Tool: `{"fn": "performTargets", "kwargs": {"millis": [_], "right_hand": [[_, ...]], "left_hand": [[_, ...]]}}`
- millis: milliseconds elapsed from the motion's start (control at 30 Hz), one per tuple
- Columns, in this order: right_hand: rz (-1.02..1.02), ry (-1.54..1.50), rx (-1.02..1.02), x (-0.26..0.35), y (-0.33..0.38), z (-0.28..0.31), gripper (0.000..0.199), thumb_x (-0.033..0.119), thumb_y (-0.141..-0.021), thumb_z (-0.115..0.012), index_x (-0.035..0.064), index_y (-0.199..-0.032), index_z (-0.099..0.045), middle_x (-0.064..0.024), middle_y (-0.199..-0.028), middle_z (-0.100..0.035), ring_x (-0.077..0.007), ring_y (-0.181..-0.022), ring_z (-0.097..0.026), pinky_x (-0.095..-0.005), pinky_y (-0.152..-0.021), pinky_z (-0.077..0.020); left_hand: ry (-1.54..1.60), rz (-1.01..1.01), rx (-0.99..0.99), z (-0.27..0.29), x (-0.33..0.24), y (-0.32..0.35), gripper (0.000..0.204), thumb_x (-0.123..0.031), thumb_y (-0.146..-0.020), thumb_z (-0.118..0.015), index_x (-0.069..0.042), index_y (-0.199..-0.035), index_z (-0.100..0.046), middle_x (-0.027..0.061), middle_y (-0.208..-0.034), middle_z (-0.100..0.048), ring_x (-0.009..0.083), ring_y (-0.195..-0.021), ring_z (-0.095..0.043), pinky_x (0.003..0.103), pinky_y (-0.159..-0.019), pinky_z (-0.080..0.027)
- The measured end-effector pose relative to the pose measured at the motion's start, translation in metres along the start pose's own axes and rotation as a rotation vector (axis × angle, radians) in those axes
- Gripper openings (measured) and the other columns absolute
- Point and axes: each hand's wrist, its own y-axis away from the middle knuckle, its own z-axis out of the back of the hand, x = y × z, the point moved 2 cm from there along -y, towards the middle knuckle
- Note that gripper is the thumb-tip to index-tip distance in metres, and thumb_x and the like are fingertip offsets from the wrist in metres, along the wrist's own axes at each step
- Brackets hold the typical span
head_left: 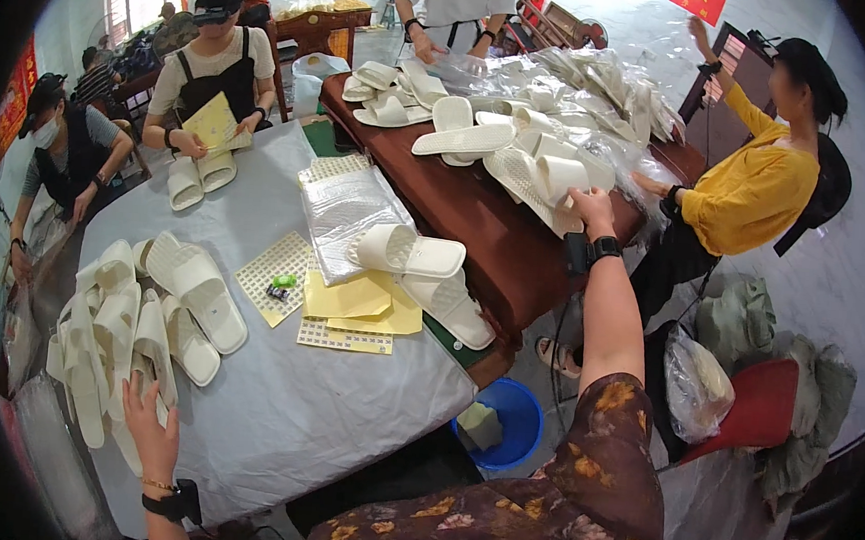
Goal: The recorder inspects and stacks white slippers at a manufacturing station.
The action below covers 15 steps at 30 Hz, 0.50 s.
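While the right hand reaches across to the brown table, its fingers are bent against the strap of a white slipper at the near edge of a heap, though from this angle I cannot tell whether they pinch it or only touch it. The left hand has its fingers spread, right at the near end of a row of cream slippers that lean on one another on the grey tablecloth. Between the hands lie a sheet of stickers, some yellow paper and a silver packet, with a slipper pair just to their right. Below the table edge stands a blue bucket. Across the cloth, a co-worker holds a yellow sheet above two slippers; to the right, a person in a yellow top sits by the heap
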Motion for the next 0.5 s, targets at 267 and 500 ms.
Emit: {"fn": "performTargets", "kwargs": {"millis": [267,500], "right_hand": [[0.040,-0.956,0.119,0.017,-0.024,0.006,0.022,0.016,-0.084,-0.071,-0.0008,-0.100,-0.070,-0.0035,-0.087,-0.068,-0.0114,-0.075,-0.061,-0.0271,-0.067,-0.0477],[0.226,-1.236,0.027,0.070,-0.030,0.071,0.014,0.011,-0.093,-0.066,0.0031,-0.105,-0.063,-0.0021,-0.096,-0.067,-0.0141,-0.084,-0.062,-0.0289,-0.078,-0.0502]], "left_hand": [[0.177,0.041,0.075,0.006,-0.035,0.011,0.044,-0.007,-0.077,-0.068,-0.002,-0.120,-0.060,0.0175,-0.149,-0.039,0.0397,-0.142,-0.029,0.049,-0.116,-0.025],[0.328,-0.022,0.172,0.009,-0.072,0.011,0.043,-0.008,-0.077,-0.069,-0.002,-0.119,-0.061,0.0177,-0.146,-0.043,0.0400,-0.140,-0.032,0.048,-0.114,-0.028]]}}
